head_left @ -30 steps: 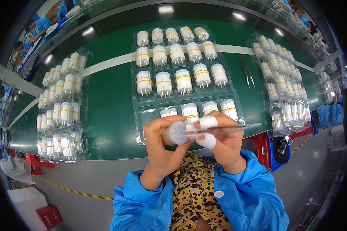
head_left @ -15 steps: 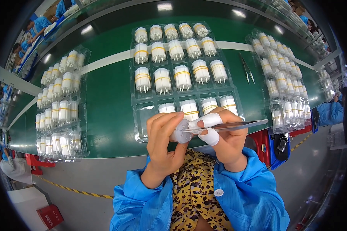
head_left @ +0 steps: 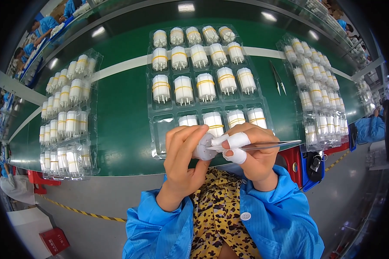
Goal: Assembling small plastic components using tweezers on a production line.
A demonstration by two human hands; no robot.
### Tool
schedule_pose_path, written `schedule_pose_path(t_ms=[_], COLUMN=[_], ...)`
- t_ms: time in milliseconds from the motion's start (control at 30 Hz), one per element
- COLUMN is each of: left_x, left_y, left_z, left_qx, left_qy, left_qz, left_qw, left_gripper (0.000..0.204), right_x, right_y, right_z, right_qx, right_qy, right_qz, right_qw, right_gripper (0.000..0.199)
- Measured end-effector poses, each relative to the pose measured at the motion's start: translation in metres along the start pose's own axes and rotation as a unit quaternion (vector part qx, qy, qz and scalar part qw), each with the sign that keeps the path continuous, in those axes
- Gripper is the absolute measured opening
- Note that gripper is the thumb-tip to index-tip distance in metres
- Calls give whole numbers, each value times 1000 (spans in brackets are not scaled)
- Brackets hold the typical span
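My left hand [head_left: 181, 151] grips a short cylinder [head_left: 204, 146] between thumb and fingers, its round grey end turned to the right. Metal tweezers [head_left: 274, 145] lie in the pinch of my right hand [head_left: 259, 157], whose thumb and a finger are wrapped in white tape. Their tips meet or nearly meet the grey end; exact contact is too small to tell. Just beyond both hands rests a clear plastic tray [head_left: 163, 126] with rows of white cylinders [head_left: 206, 86], each with a yellow band and many showing metal pins. My hands partly cover the tray's near row.
A second pair of tweezers [head_left: 277, 77] lies right of the middle tray on the green table [head_left: 121, 99]. Stacked filled trays stand at left [head_left: 67, 125] and right [head_left: 320, 95]. Below the right edge sits a blue bin [head_left: 309, 179] beside a red stool [head_left: 291, 166]. Co-workers in blue are farther off.
The tweezers in my right hand have rolled and shifted slightly, showing their narrow side more. My left hand keeps its hold on the cylinder, almost still.
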State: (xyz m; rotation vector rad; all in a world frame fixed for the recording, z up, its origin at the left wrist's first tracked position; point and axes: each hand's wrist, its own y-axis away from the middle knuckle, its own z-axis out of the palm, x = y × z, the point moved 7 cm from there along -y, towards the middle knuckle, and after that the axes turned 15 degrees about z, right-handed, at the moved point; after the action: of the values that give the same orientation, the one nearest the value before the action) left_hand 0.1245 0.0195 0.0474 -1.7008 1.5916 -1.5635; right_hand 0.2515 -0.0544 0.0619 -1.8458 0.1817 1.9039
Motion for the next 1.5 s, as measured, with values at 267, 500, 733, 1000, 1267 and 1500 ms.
schedule_pose_path(t_ms=[267,500,733,1000,1267,1500], left_x=[1,6,-2,-3,-4,-4], left_y=[-4,-8,1,4,3,3], left_z=[1,1,1,4,3,4], left_qx=[-23,-34,-14,7,-20,-17], left_qy=[7,-26,18,201,167,171], left_qz=[7,32,-11,-115,-100,-95], left_qw=[1000,999,1000,973,981,981], left_gripper=[60,60,57,53,53,53], right_x=[0,-11,-22,-15,-16,-15], right_y=[-1,-1,-5,-5,-6,-7], right_z=[-4,0,11,-3,0,-1], right_qx=[-19,-9,-52,-37,-45,-44], right_qy=[7,68,210,58,116,108], right_qz=[-26,-33,-85,-63,-59,-54], right_qw=[999,997,973,996,991,992], right_gripper=[17,18,19,23,26,26])
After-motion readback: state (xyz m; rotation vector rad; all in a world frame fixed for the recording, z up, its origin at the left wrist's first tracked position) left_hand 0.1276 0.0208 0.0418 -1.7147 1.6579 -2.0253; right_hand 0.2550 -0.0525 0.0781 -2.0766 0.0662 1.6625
